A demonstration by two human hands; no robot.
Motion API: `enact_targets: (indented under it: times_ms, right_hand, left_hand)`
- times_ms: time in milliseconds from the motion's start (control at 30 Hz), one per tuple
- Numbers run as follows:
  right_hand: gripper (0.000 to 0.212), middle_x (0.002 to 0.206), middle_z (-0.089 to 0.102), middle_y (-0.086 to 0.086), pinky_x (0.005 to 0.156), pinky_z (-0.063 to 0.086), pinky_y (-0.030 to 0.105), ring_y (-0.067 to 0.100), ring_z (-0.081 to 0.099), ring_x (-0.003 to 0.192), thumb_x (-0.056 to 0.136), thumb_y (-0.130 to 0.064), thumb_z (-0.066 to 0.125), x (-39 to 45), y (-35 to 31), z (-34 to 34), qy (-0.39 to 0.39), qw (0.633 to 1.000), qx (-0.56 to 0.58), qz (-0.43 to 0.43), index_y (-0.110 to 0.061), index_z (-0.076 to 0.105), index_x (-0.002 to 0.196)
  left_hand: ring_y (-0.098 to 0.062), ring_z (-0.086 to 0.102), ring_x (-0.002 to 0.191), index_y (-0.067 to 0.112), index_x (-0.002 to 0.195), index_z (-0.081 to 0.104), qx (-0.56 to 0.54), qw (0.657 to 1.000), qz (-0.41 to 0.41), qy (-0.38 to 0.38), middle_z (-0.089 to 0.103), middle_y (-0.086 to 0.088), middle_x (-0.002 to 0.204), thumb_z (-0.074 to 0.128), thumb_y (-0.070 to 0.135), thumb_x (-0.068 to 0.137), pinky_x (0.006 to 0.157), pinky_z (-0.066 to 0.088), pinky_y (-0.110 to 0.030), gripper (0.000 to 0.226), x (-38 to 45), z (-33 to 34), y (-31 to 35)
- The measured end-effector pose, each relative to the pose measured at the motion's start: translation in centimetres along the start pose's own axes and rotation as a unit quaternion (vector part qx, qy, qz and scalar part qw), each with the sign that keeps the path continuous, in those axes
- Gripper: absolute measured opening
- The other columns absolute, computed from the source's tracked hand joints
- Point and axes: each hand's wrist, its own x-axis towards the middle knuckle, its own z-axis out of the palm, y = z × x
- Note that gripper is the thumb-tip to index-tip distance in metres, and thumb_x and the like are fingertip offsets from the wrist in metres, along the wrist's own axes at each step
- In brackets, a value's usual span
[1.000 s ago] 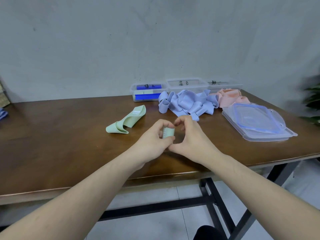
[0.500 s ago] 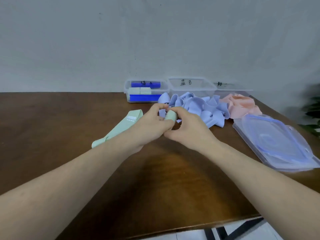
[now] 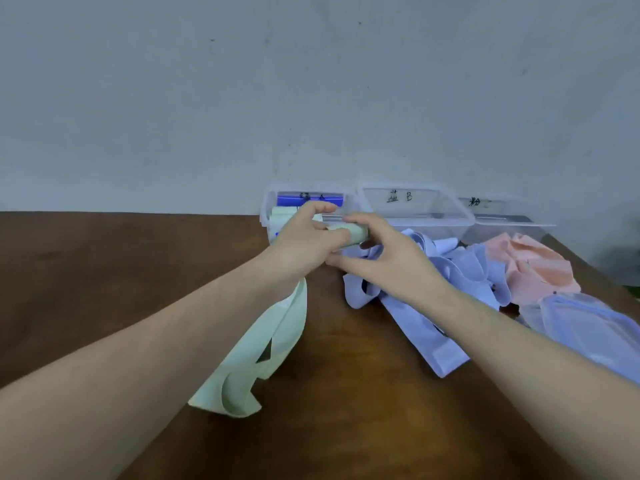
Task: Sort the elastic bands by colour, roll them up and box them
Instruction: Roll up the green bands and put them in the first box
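Observation:
A rolled green band is pinched between my left hand and my right hand, right at the front wall of the left clear box. That box holds a green roll and blue rolls. A loose green band lies flat on the table under my left forearm. A pile of lilac bands sits to the right, with a pink pile beyond it.
Three clear boxes stand against the wall: the left one, a middle box and a right box. A clear lid with a blue seal lies at the right edge of the brown table.
Both hands carried the green roll forward from the table's near side up to the left box. The view moved closer to the boxes.

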Motion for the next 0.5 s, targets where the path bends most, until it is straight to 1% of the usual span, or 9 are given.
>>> enact_targets:
  times_ms: [67, 100, 133, 200, 233, 300, 367, 467, 500]
  right_hand:
    - [0.040, 0.093, 0.061, -0.035, 0.072, 0.040, 0.008, -0.016, 0.056, 0.083, 0.084, -0.044, 0.075, 1.3, 0.5, -0.6, -0.024, 0.999, -0.021, -0.020, -0.060, 0.050, 0.110]
    - [0.040, 0.094, 0.061, -0.033, 0.072, 0.039, 0.009, -0.017, 0.055, 0.082, 0.087, -0.037, 0.073, 2.0, 0.8, -0.8, -0.029, 0.998, -0.035, -0.034, -0.056, 0.052, 0.115]
    - [0.039, 0.099, 0.060, -0.032, 0.075, 0.041, 0.010, -0.017, 0.054, 0.087, 0.090, -0.031, 0.071, 2.7, 1.2, -1.1, -0.027, 0.997, -0.049, -0.049, -0.050, 0.056, 0.121]
    - [0.037, 0.111, 0.060, -0.025, 0.085, 0.043, 0.016, -0.007, 0.054, 0.103, 0.090, -0.026, 0.071, 4.3, 2.2, -1.4, -0.019, 0.993, -0.084, -0.080, -0.037, 0.063, 0.125]
    - [0.036, 0.114, 0.061, -0.020, 0.088, 0.042, 0.017, -0.001, 0.053, 0.106, 0.090, -0.027, 0.071, 5.0, 2.5, -1.6, -0.021, 0.990, -0.104, -0.091, -0.034, 0.065, 0.125]
    - [0.036, 0.112, 0.061, -0.018, 0.088, 0.038, 0.013, 0.004, 0.052, 0.103, 0.090, -0.027, 0.072, 6.4, 2.6, -2.0, -0.030, 0.985, -0.131, -0.104, -0.033, 0.065, 0.125]
    - [0.035, 0.108, 0.063, -0.019, 0.082, 0.036, 0.007, 0.001, 0.053, 0.096, 0.089, -0.025, 0.072, 7.6, 2.4, -2.2, -0.042, 0.985, -0.133, -0.103, -0.034, 0.065, 0.123]
    - [0.032, 0.104, 0.066, -0.018, 0.075, 0.037, 0.005, -0.002, 0.056, 0.090, 0.087, -0.024, 0.074, 9.2, 2.3, -2.2, -0.052, 0.987, -0.125, -0.088, -0.031, 0.069, 0.118]
    - [0.032, 0.103, 0.066, -0.019, 0.075, 0.038, 0.005, -0.001, 0.056, 0.087, 0.086, -0.024, 0.075, 9.7, 2.4, -2.2, -0.056, 0.986, -0.129, -0.085, -0.030, 0.069, 0.117]
  left_hand:
    - [-0.017, 0.064, 0.085, 0.027, 0.129, 0.050, 0.008, 1.000, 0.000, -0.011, 0.062, -0.011, 0.098, 0.068, 0.013, 0.086, 0.089, 0.055, -0.034, 0.049, 1.3, -0.9, 0.4]
    - [-0.016, 0.064, 0.084, 0.028, 0.128, 0.052, 0.022, 1.000, 0.002, -0.015, 0.062, -0.008, 0.096, 0.069, 0.013, 0.085, 0.087, 0.055, -0.032, 0.049, 2.0, -1.4, 0.5]
    - [-0.015, 0.063, 0.082, 0.028, 0.128, 0.052, 0.040, 0.999, 0.005, -0.019, 0.062, -0.006, 0.095, 0.071, 0.014, 0.084, 0.085, 0.054, -0.032, 0.049, 2.6, -1.7, 0.6]
    - [-0.014, 0.062, 0.082, 0.031, 0.128, 0.053, 0.084, 0.996, 0.011, -0.028, 0.064, -0.001, 0.098, 0.074, 0.018, 0.083, 0.086, 0.053, -0.033, 0.051, 3.9, -2.2, 0.7]
    - [-0.013, 0.063, 0.084, 0.033, 0.127, 0.053, 0.106, 0.994, 0.016, -0.034, 0.065, 0.002, 0.103, 0.076, 0.020, 0.083, 0.088, 0.052, -0.033, 0.051, 4.4, -2.4, 0.8]
    - [-0.011, 0.064, 0.088, 0.036, 0.126, 0.054, 0.135, 0.989, 0.033, -0.045, 0.063, 0.008, 0.112, 0.078, 0.023, 0.083, 0.086, 0.050, -0.026, 0.051, 5.4, -2.5, 0.9]
    - [-0.011, 0.063, 0.086, 0.038, 0.124, 0.056, 0.144, 0.987, 0.045, -0.053, 0.062, 0.011, 0.115, 0.079, 0.022, 0.082, 0.082, 0.049, -0.022, 0.051, 6.4, -2.6, 1.0]
    - [-0.017, 0.067, 0.094, 0.036, 0.120, 0.057, 0.148, 0.986, 0.056, -0.053, 0.062, 0.007, 0.118, 0.079, 0.016, 0.082, 0.090, 0.052, -0.028, 0.049, 8.2, -2.7, 0.8]
    - [-0.019, 0.067, 0.094, 0.037, 0.120, 0.057, 0.154, 0.985, 0.058, -0.049, 0.061, 0.007, 0.118, 0.077, 0.014, 0.083, 0.089, 0.052, -0.026, 0.048, 8.7, -2.7, 0.6]
